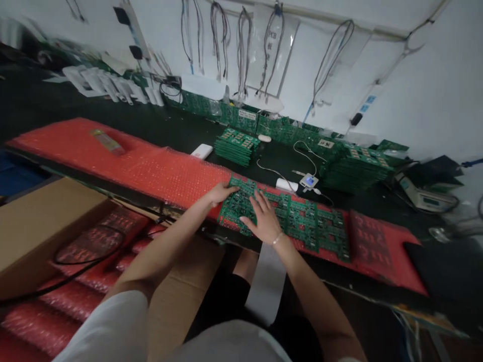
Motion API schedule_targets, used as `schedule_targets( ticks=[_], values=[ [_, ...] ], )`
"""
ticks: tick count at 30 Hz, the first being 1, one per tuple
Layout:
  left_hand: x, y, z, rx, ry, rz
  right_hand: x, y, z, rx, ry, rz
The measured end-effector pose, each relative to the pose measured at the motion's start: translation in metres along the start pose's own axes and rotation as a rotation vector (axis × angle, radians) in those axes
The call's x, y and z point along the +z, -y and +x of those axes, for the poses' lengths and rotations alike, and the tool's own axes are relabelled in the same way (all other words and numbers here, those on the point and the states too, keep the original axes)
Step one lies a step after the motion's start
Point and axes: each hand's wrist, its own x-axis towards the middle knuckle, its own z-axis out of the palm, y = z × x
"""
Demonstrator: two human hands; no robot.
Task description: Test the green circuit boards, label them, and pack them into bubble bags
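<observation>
Green circuit boards [302,221] lie in a row on a long sheet of red bubble wrap [158,171] on the dark bench. My left hand [222,193] rests flat on the left end of the boards, fingers reaching over the leftmost board [239,201]. My right hand [264,218] lies palm down on the boards just to the right, fingers spread. Neither hand grips anything.
A stack of green boards [237,146] and larger stacks [354,168] stand behind. A white box [202,151], a small lit device [309,181] with cables, and a scale [424,198] sit on the bench. A cardboard box [41,226] with red wrapped bundles [90,246] is at lower left.
</observation>
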Motion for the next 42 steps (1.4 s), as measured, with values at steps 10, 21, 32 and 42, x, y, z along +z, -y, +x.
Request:
schedule_targets(
  ticks=[10, 21, 32, 42],
  values=[
    [-0.06, 0.009, 0.038, 0.158, -0.12, 0.366, 0.024, -0.002, 0.015, 0.147, 0.325, -0.133],
    [-0.053, 0.022, 0.036, 0.12, -0.296, 0.928, 0.024, -0.013, 0.023, 0.176, 0.34, -0.155],
    [-0.054, 0.039, 0.012, 0.346, -0.08, 1.188, 0.026, -0.022, 0.031, 0.17, 0.348, -0.128],
    [-0.046, 0.036, 0.0, 0.344, -0.108, 1.169, 0.016, -0.018, 0.028, 0.165, 0.341, -0.1]
  ],
)
